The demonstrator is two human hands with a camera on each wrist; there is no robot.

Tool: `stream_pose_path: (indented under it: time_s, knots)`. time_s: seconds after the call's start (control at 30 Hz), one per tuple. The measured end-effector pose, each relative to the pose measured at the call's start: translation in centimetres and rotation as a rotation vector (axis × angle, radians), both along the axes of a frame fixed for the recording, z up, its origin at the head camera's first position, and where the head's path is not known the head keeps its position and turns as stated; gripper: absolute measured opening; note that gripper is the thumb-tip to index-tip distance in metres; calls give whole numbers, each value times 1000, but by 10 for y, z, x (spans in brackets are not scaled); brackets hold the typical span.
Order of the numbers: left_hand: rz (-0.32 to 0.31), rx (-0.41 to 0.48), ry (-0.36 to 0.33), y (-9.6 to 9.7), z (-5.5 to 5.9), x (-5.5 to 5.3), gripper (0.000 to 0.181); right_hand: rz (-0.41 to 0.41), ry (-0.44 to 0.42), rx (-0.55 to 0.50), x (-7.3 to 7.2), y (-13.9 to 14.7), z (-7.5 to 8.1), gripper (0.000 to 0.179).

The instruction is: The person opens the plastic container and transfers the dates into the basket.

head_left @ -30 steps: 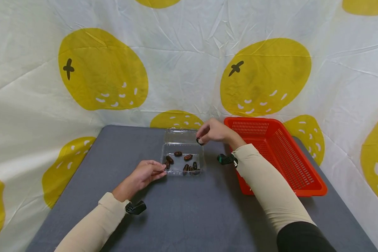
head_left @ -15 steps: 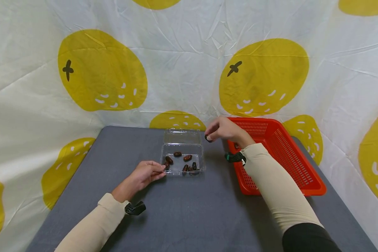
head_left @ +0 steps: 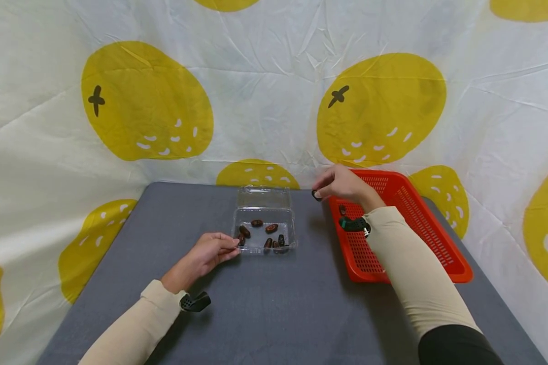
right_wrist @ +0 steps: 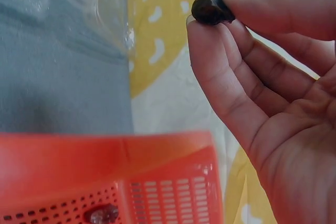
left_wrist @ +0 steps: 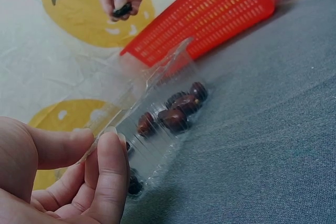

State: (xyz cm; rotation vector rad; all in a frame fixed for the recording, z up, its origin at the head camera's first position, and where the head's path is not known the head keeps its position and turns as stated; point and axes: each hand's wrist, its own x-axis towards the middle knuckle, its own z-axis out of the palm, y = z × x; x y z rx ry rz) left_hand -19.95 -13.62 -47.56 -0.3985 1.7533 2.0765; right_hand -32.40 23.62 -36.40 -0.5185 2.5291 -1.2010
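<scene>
1. There it was, right of centre in the head view: the right hand (head_left: 340, 183) had a dark wrinkled fruit (head_left: 316, 195) pinched between thumb and fingertip, up in the air just left of the basket's top-left corner!
2. Over on the left, the left hand (head_left: 213, 249) had the near-left corner of the clear plastic box (head_left: 258, 237) between thumb and fingers, and the box sat in the middle of the frame.
3. And the box was open, its lid (head_left: 264, 197) tipped up along the upper edge.
4. Inside, the loose fruits (head_left: 271, 228) were scattered, a tight bunch of them at the lower right and others at the left and upper middle.
5. Out on the right stood the red basket (head_left: 422, 223), slotted walls and all, with a single fruit (head_left: 342, 209) visible near its upper left, partly ringed by the arm.
6. Beneath everything lay the grey surface (head_left: 274, 304); behind it, filling the top, a white cloth (head_left: 265, 116) with big yellow prints.
</scene>
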Motion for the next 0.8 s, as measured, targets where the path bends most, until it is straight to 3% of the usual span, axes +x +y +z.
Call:
stream_pose_path:
  time_s: [0.5,0.8]
  knots:
    - [-2,-8,5,-1,0,0,10,-81,1,13,-2,38,-9,22]
    - [-7,-18,-2,-2,1,1,15,-118,-46,-23,-2,53,-13,27]
